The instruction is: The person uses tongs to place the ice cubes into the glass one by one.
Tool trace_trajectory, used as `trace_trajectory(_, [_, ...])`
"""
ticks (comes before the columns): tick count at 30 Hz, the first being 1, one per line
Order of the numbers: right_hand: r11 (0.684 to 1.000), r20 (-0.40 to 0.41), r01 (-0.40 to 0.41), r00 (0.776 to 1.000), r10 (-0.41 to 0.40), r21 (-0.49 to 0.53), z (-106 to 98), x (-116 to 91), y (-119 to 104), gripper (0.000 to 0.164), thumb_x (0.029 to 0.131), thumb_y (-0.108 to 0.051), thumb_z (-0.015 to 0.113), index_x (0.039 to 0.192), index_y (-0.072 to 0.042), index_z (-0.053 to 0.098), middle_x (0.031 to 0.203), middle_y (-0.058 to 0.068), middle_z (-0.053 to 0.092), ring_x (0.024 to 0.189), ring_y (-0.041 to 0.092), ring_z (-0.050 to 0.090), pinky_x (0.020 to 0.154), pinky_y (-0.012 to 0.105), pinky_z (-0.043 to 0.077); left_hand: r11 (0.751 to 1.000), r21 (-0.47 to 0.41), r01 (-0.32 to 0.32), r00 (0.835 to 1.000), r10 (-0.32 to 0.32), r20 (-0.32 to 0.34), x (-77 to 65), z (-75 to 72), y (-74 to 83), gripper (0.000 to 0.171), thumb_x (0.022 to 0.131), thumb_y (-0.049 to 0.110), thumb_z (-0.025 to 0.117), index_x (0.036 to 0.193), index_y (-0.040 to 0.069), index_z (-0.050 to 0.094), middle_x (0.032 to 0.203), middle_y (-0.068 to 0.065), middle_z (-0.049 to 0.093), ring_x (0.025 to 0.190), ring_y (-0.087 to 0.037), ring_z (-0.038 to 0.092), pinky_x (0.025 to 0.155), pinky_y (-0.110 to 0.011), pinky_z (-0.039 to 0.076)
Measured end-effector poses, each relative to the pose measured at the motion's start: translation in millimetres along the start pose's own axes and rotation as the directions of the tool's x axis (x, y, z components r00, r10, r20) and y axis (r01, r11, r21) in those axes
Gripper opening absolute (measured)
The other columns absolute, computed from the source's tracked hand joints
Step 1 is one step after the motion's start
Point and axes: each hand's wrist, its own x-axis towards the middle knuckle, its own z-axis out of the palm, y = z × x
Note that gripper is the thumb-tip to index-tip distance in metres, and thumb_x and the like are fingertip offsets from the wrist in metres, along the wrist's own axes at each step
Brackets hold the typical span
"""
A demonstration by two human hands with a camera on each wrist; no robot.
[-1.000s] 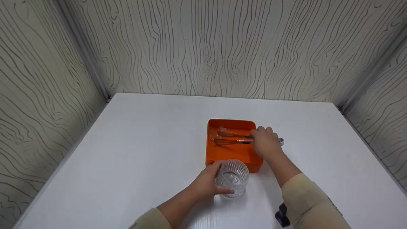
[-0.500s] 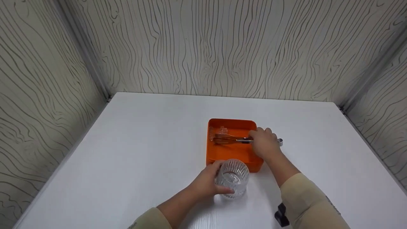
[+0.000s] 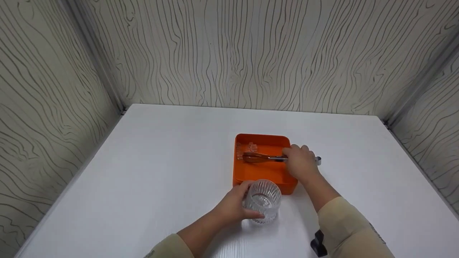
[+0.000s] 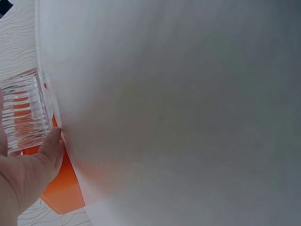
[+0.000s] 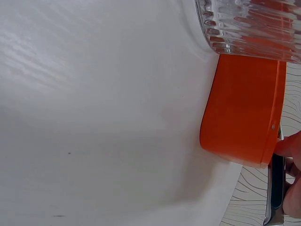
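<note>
We see the right hand [image 3: 300,162] with its fingers curled around the tongs [image 3: 276,158], about in the middle of their handle. The two arms of the tongs lie close together; whether the tips pinch something, we cannot tell. The tongs reach over the right edge of the tray [image 3: 267,175], and their tips are above its left part, while the looped end comes out behind the hand. Just beside the tips we notice clear pieces [image 3: 252,147], some at the left wall of the tray and some a little farther back.

The left hand [image 3: 231,205] holds the glass [image 3: 263,202], with thumb and fingers around its ribbed side. The glass stands upright on the table [image 3: 172,154], in front of the tray, and it hides a part of the near wall from us. We cannot tell if glass and tray touch.

Near the right sleeve [image 3: 346,222] we find a small black object [image 3: 318,244], partly covered. Behind the table rises a patterned wall [image 3: 222,53].
</note>
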Motion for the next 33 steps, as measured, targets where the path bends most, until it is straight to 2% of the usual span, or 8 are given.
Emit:
trace_trajectory(4, [1.000, 0.001, -0.010, 1.000, 0.010, 0.019, -1, 0, 2, 0.020, 0.084, -0.011, 0.064, 0.104, -0.014, 0.062, 0.095, 0.009, 0.051, 0.090, 0.030, 0.041, 0.073, 0.046, 0.042, 1.000, -0.003, -0.014, 1.000, 0.014, -0.002, 0.3, 0.1, -0.7, 0.075, 0.060, 0.042, 0.082, 0.123, 0.033, 0.042, 0.117, 0.012, 0.051, 0.106, -0.011, 0.049, 0.097, -0.040, 0.042])
trace_trajectory(17, [1.000, -0.011, -0.005, 1.000, 0.005, 0.010, -18, -2, 9, 0.020, 0.085, -0.011, 0.061, 0.105, -0.014, 0.064, 0.096, 0.010, 0.054, 0.089, 0.030, 0.042, 0.071, 0.046, 0.042, 1.000, -0.025, 0.018, 1.000, -0.018, 0.000, 0.6, 0.3, -0.2, 0.074, 0.060, 0.041, 0.082, 0.122, 0.035, 0.043, 0.116, 0.014, 0.051, 0.109, -0.012, 0.048, 0.097, -0.042, 0.042])
trace_trajectory(23, [1.000, -0.045, 0.027, 0.999, -0.026, 0.006, -27, -8, 13, 0.017, 0.084, -0.011, 0.063, 0.101, -0.014, 0.066, 0.091, 0.009, 0.056, 0.084, 0.028, 0.044, 0.071, 0.044, 0.043, 1.000, -0.020, 0.008, 1.000, -0.008, 0.001, 0.4, 0.1, -0.3, 0.075, 0.060, 0.041, 0.082, 0.123, 0.035, 0.043, 0.118, 0.014, 0.051, 0.110, -0.011, 0.049, 0.098, -0.041, 0.041])
trace_trajectory(29, [0.996, -0.092, 0.082, 0.992, -0.083, -0.015, -35, -16, 19, 0.010, 0.085, -0.011, 0.063, 0.094, -0.014, 0.066, 0.082, 0.006, 0.055, 0.077, 0.027, 0.043, 0.065, 0.039, 0.040, 1.000, -0.011, 0.004, 1.000, -0.004, 0.007, -1.7, -0.4, 0.3, 0.077, 0.060, 0.043, 0.082, 0.124, 0.034, 0.041, 0.119, 0.008, 0.048, 0.110, -0.015, 0.049, 0.096, -0.039, 0.043])
trace_trajectory(33, [0.996, -0.092, 0.092, 0.991, -0.093, -0.010, -40, -19, 23, 0.009, 0.085, -0.012, 0.062, 0.093, -0.015, 0.066, 0.081, 0.005, 0.054, 0.076, 0.026, 0.043, 0.063, 0.037, 0.039, 1.000, -0.016, 0.001, 1.000, -0.001, 0.010, -2.1, -0.5, 0.7, 0.077, 0.060, 0.043, 0.082, 0.124, 0.034, 0.040, 0.119, 0.007, 0.047, 0.110, -0.016, 0.049, 0.095, -0.039, 0.044])
